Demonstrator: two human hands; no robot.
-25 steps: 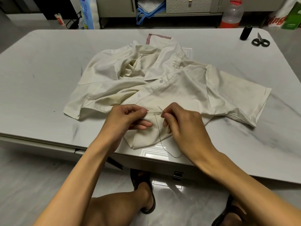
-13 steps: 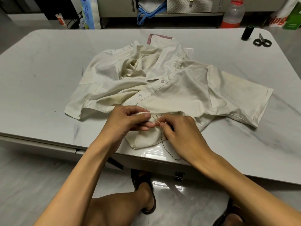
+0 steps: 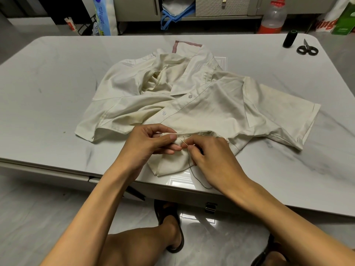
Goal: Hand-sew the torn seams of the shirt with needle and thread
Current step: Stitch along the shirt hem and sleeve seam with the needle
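A cream button-up shirt (image 3: 201,104) lies crumpled in the middle of the grey table (image 3: 48,89). My left hand (image 3: 149,143) pinches a folded seam edge of the shirt near the table's front. My right hand (image 3: 209,156) pinches a thin needle (image 3: 183,142) whose tip points up-left into that folded edge. A dark thread (image 3: 194,173) trails from the needle down over the shirt's hem to the table edge. A short row of dark stitches shows along the seam just right of my left thumb.
A black thread spool (image 3: 289,38) and black-handled scissors (image 3: 307,48) sit at the table's far right corner. Beyond the table stand a plastic bottle (image 3: 273,14) with a red cap, bags and a cabinet. My legs in sandals are below the table's front edge.
My right hand dropped from above the seam and came left toward my left hand, bringing the needle tip into the folded edge. My left hand kept its pinch on the fabric.
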